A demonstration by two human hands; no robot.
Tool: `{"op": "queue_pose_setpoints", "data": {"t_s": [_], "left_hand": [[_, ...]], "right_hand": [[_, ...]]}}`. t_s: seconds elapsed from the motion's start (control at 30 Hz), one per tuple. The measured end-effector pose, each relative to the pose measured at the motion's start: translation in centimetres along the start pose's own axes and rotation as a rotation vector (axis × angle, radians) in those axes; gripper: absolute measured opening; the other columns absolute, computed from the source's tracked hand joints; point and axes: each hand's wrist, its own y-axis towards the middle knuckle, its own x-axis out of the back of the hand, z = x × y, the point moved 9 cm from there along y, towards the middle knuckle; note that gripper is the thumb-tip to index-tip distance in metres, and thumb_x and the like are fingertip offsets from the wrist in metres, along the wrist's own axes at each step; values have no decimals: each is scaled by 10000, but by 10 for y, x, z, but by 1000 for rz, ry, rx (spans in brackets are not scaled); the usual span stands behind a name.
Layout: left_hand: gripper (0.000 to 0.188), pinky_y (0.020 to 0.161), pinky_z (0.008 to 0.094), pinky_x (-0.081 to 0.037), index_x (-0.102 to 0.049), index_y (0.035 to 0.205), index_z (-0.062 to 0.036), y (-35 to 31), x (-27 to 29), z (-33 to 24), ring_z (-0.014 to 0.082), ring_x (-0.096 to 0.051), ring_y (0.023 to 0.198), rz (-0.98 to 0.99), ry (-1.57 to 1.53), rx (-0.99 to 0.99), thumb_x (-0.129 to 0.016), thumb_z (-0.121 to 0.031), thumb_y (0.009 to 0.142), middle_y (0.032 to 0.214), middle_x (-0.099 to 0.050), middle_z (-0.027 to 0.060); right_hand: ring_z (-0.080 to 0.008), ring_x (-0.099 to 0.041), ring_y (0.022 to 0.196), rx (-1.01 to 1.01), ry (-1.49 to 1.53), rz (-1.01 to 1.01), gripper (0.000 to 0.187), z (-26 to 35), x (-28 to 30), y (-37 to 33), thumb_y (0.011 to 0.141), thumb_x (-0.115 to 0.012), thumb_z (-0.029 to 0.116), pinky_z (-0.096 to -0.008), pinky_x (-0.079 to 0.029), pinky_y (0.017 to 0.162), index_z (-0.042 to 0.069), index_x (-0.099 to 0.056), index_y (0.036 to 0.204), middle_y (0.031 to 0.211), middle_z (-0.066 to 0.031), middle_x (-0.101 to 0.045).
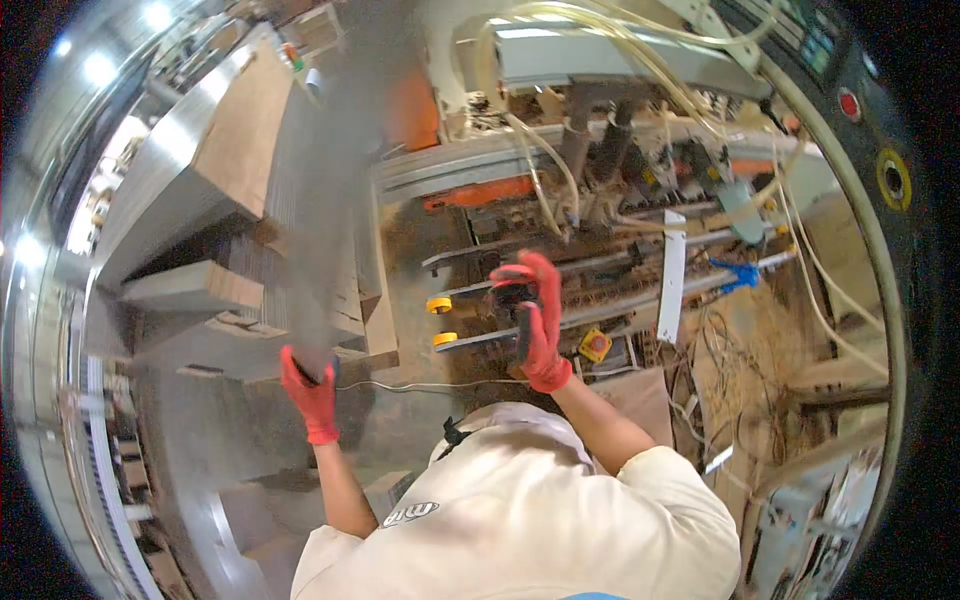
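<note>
My left hand (313, 402), in a red glove with dark palm, is at the near end of a long grey board (335, 190). Motion smears the board, which stretches away from me toward the top of the picture. Fingers and thumb appear closed on its edge. In a matching red glove, my right hand (538, 335) hovers over the near side of a machine's metal rails (590, 312). Its fingers are bent and apart from the thumb, with nothing visible between them.
Stacked panels (235, 150) stand at the left. Two yellow rollers (440, 305) cap the rail ends ahead. Clear hoses (545, 165) loop over the machine. A yellow switch box (595, 345) and a white strip (672, 280) are to the right. A control panel (850, 105) edges the far right.
</note>
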Motion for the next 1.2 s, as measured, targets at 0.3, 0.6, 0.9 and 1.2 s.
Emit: {"op": "queue_pose_setpoints", "data": {"t_s": [0.3, 0.6, 0.9, 1.2], "left_hand": [[611, 813, 470, -488, -624, 1042, -118, 15, -120, -71, 342, -649, 947, 758, 138, -433, -912, -438, 608, 1000, -676, 100], [535, 711, 490, -522, -624, 999, -95, 67, -219, -88, 391, -669, 863, 780, 122, -506, -855, -496, 730, 893, -691, 159], [517, 749, 500, -523, -627, 1026, -83, 93, -271, -87, 409, -676, 931, 839, 106, -496, -784, -521, 802, 956, -712, 181], [570, 773, 508, -516, -614, 1061, -37, 101, -283, -60, 425, -654, 968, 879, 201, -519, -741, -540, 826, 1005, -697, 211]], "right_hand": [[-260, -304, 1465, -403, 334, -825, 769, -126, 92, -71, 1007, -584, 145, -371, -264, 1191, 0, -130, 1611, 1645, -159, -261], [-379, -534, 1238, -389, -851, -620, 544, -76, 213, -6, 900, -696, 242, -483, -440, 1010, 115, -547, 1407, 1323, -199, -585], [-195, -635, 946, -894, -650, -279, 612, -94, 387, -82, 932, -720, 348, -318, -520, 764, 85, -501, 1439, 1254, -50, -569], [-282, -637, 760, -612, -1084, -82, 479, -9, 238, -57, 1044, -514, 170, -371, -512, 680, 133, -367, 1498, 1092, -143, -698]]}}
